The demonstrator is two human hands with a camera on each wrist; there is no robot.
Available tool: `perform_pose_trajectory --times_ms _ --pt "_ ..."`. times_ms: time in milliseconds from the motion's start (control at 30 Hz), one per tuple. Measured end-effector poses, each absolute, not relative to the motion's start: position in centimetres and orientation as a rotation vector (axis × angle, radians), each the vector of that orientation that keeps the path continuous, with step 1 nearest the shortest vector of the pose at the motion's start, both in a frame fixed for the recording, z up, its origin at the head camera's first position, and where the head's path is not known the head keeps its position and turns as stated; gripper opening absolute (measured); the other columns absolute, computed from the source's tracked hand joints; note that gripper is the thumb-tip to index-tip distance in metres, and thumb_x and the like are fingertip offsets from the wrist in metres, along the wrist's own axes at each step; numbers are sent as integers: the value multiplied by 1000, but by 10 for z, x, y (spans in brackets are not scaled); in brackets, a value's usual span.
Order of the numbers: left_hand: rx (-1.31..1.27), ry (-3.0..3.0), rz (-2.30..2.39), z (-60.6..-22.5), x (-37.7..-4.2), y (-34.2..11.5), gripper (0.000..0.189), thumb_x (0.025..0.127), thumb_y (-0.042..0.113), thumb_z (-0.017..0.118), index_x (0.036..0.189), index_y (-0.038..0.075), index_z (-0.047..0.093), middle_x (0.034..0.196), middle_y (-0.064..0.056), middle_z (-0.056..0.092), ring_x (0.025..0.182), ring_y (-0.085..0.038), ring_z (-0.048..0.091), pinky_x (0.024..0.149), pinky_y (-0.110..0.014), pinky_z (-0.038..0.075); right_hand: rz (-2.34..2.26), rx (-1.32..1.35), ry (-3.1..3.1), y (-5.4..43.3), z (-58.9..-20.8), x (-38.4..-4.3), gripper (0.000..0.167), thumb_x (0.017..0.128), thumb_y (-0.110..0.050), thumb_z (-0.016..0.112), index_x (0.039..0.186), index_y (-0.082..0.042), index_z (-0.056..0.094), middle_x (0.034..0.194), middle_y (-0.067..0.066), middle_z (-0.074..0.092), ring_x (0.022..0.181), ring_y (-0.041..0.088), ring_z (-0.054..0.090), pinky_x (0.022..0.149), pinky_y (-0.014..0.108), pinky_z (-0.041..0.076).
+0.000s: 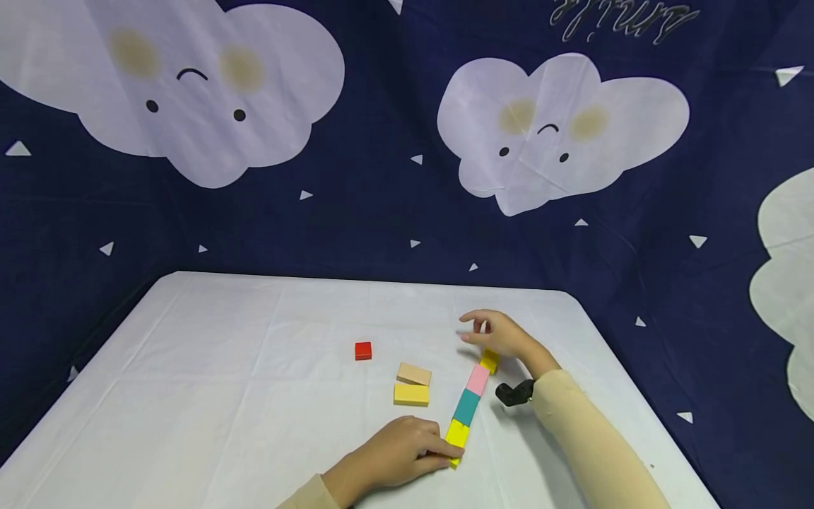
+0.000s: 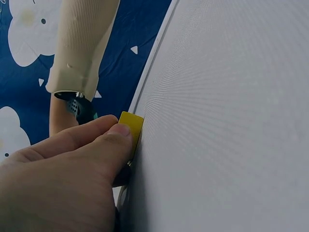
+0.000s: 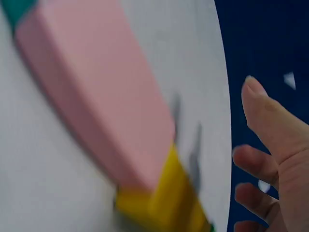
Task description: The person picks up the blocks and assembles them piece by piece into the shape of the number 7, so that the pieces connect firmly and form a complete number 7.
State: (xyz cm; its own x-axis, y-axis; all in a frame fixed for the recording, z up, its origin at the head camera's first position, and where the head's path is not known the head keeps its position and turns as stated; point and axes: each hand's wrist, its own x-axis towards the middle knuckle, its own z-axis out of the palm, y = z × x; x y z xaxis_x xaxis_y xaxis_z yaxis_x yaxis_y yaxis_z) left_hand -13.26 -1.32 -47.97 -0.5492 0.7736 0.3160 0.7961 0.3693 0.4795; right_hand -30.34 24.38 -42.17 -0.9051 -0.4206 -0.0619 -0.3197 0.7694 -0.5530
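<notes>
The block row slants away, left hand pinching its near yellow block; right hand empty, fingers loose, by the far end.

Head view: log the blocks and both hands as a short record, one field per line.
row, near to far: near yellow block, teal block, pink block, far yellow block (partly hidden)
left hand: pinches the near yellow block
right hand: holds nothing, near the row's far end
loose blocks, left of row: red block, tan block, loose yellow block
surface: white table
</notes>
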Motion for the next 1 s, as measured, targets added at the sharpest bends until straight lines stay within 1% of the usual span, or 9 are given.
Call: perform_pose_trajectory --times_ms 167,333,533,700,900,1000 --pt "-1482 -2527 -909 -479 -133 -13 25 97 31 64 121 34 72 77 18 60 63 11 39 61 -4 30 -813 -798 2645 216 -419 -293 49 86 -36 77 129 -15 65 97 -2 65 86 19 52 74 30 45" --pt "-1464 -2483 -853 -479 -134 -13 25 95 31 67 118 33 73 75 18 60 62 11 37 63 -4 28 -778 -927 2548 194 -425 -285 48 82 -36 80 125 -18 68 96 0 67 89 19 55 80 30 45" --pt "-1472 -2501 -895 -478 -134 -13 25 95 31 67 119 33 73 75 18 61 62 11 37 62 -5 29 -697 -963 2525 179 -433 -279 44 79 -39 83 118 -24 71 94 -5 65 87 14 55 82 28 46" --pt "-1482 -2501 -928 -478 -135 -12 25 95 30 66 119 31 73 75 17 61 62 11 37 62 -5 30 -668 -948 2527 176 -435 -278 40 80 -37 82 117 -25 72 93 -7 64 87 12 55 82 26 46" --pt "-1478 -2461 -906 -480 -135 -12 24 94 29 68 117 30 74 74 16 62 61 11 37 62 -3 28 -707 -910 2560 180 -434 -279 31 85 -33 78 114 -25 73 92 -10 63 86 11 55 82 28 47" --pt "-1487 -2447 -922 -480 -135 -12 24 94 28 68 117 29 75 74 15 62 61 12 36 61 -2 27 -707 -903 2556 181 -436 -279 33 83 -36 80 114 -26 72 92 -12 62 86 10 55 81 27 47"
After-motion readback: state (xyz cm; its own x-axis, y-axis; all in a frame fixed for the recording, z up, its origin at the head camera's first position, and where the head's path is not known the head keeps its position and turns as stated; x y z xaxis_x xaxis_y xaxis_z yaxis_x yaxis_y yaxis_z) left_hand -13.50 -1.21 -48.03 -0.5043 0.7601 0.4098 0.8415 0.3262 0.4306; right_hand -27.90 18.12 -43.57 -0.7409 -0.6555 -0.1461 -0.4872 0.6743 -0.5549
